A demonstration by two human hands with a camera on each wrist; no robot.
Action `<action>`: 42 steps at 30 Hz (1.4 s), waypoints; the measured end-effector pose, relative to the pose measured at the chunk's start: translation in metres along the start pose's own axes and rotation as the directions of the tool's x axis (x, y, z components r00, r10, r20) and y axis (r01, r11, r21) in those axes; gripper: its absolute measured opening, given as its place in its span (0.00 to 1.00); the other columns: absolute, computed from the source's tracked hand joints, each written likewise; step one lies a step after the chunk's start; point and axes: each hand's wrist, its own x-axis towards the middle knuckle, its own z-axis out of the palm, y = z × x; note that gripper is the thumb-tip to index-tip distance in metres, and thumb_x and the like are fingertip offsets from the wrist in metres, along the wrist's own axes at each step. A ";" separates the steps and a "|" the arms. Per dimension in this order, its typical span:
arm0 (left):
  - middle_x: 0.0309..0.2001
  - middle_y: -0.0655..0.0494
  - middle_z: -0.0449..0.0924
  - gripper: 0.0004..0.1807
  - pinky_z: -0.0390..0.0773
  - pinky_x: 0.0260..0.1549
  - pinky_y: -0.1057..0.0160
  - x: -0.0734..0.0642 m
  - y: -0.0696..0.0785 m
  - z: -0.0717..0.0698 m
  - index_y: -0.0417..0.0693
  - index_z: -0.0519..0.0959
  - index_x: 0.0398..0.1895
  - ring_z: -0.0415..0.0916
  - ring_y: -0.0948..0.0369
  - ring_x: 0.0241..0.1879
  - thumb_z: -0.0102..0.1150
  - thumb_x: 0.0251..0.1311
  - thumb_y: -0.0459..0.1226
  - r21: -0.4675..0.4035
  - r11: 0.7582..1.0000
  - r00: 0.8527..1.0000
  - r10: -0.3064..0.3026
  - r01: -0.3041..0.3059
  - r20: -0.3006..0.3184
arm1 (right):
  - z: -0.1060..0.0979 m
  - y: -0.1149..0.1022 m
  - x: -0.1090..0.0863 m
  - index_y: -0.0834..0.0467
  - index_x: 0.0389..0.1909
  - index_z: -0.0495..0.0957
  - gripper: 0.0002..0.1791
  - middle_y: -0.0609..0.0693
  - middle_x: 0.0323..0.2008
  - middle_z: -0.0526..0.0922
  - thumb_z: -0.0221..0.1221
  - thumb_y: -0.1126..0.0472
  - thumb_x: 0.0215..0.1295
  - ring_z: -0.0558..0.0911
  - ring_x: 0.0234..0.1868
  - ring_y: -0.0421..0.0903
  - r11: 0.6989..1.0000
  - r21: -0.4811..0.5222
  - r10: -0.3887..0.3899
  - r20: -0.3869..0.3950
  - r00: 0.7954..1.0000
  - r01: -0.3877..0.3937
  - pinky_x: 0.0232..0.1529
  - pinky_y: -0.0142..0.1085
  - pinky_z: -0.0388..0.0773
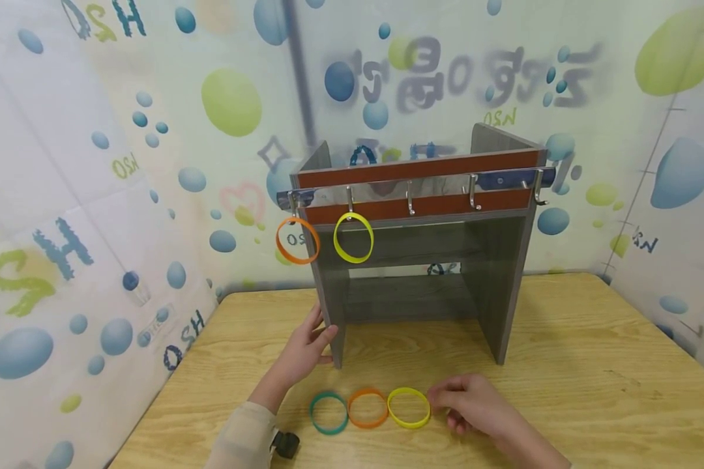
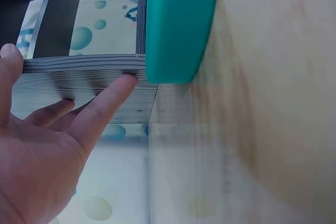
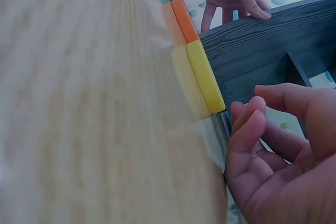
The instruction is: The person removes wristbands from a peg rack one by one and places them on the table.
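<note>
My left hand rests against the left side panel of a grey wooden rack. Its thumb lies at the panel's front edge and its fingers spread, fairly straight, along the outer face. On the table, a teal band, an orange band and a yellow band lie in a row. Beside the yellow one, my right hand has loosely bent fingers with nothing between them. In the right wrist view, a gap shows between thumb and fingers, near the yellow band's end.
Across the rack's top runs a metal rail with several hooks. Another orange band hangs at the leftmost hook, and another yellow band on the hook beside it. Patterned curtains surround the wooden table.
</note>
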 end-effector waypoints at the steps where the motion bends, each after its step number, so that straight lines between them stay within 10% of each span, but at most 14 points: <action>1: 0.86 0.48 0.54 0.39 0.90 0.47 0.40 0.000 0.000 0.000 0.83 0.46 0.86 0.66 0.34 0.77 0.52 0.83 0.42 0.000 1.000 1.000 -0.001 0.001 0.000 | 0.000 -0.001 0.000 0.70 0.54 0.84 0.20 0.49 0.33 0.86 0.66 0.58 0.71 0.77 0.23 0.38 1.000 -0.002 0.001 -0.006 1.000 -0.001 0.22 0.25 0.75; 15: 0.87 0.48 0.52 0.39 0.91 0.45 0.41 0.001 -0.003 -0.001 0.83 0.47 0.86 0.65 0.34 0.77 0.53 0.83 0.43 0.008 1.000 1.000 0.010 -0.010 0.000 | -0.017 -0.042 0.004 0.68 0.57 0.82 0.20 0.54 0.46 0.87 0.65 0.58 0.72 0.78 0.26 0.42 0.999 -0.040 -0.022 -0.074 0.997 0.019 0.27 0.33 0.77; 42: 0.86 0.44 0.52 0.40 0.90 0.47 0.40 0.000 -0.002 -0.002 0.79 0.45 0.87 0.63 0.33 0.78 0.53 0.83 0.45 0.005 1.000 1.000 0.004 -0.004 0.020 | 0.001 -0.143 0.023 0.59 0.59 0.82 0.22 0.53 0.40 0.86 0.68 0.50 0.73 0.78 0.23 0.45 0.965 -0.104 -0.249 -0.096 0.964 0.239 0.28 0.38 0.80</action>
